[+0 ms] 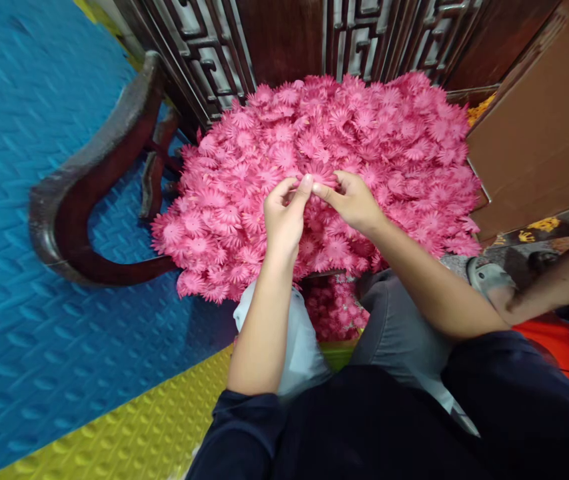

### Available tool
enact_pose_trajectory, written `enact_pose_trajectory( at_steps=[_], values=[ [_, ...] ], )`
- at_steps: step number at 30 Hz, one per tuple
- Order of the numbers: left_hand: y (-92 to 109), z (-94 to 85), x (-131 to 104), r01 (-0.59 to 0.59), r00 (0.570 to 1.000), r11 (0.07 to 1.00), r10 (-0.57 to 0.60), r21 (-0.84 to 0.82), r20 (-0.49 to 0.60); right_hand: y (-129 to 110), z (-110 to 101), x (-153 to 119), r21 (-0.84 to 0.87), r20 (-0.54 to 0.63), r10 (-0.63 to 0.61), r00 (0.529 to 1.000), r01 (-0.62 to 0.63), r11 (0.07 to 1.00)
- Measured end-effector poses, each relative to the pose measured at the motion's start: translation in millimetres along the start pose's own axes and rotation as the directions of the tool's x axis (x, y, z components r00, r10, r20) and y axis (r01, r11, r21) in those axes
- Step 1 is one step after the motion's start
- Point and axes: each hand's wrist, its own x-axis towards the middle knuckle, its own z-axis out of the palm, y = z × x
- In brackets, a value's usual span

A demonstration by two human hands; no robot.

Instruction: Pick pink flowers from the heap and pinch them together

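Hundreds of small pink daisy-shaped fabric flowers (364, 133) are heaped in a broad mound on a seat-like surface, its bearing face hidden beneath them; a smaller spill of the same flowers (332, 310) is seen lower down, between the knees. One single pink flower (320, 175) is held at the near crest of the mound, just above the heap and touching it; it is pinched between the two hands. Left hand (284, 213): fingers narrowed, thumb and fingertips closed on the flower's left edge. Right hand (352, 199): fingers likewise narrowed, fingertips closed on the flower's right edge, meeting the left almost tip to tip. Handling, as judged: each flower is taken to be very light, thin, soft and easily creased, with fringed petals liable to snag on neighbours; a hold at the centre or by a light pinch at the petal edge is thought best, without squeezing. Surroundings: a curved dark wooden chair arm (74, 200) at the left; a carved dark wooden lattice panel (204, 47) behind; a brown board (539, 133) at the right; blue textured foam floor matting (29, 133) and a yellow studded mat (129, 433); another person's forearm (559, 283) at the right edge.
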Motion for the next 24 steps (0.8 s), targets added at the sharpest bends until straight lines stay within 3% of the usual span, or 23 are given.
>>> enact_pose_trajectory(
  at_steps=[3,8,13,19,24],
  values=[
    [0,0.1,-1,-0.051,0.994,0.997,0.055,0.055,-0.089,3,1,0,0.006,-0.009,-0.009,1.0,0.009,1.0],
    [2,-3.7,0,-0.159,0.946,0.976,0.193,0.148,-0.259,5,-4,2,0.03,-0.016,-0.028,0.999,0.028,0.999],
    [3,-5.5,2,-0.152,0.949,0.985,0.167,0.077,-0.267,7,-12,5,0.052,-0.069,-0.005,0.998,0.008,0.999],
    [-3,-3.7,2,-0.108,0.971,0.992,0.118,0.059,-0.207,-1,-7,2,0.159,0.101,0.016,0.995,-0.032,0.987],
    [-10,-7.3,6,-0.1,0.967,0.992,0.115,0.076,-0.227,-9,-7,-2,0.152,0.16,0.022,0.987,-0.047,0.987]
  ],
)
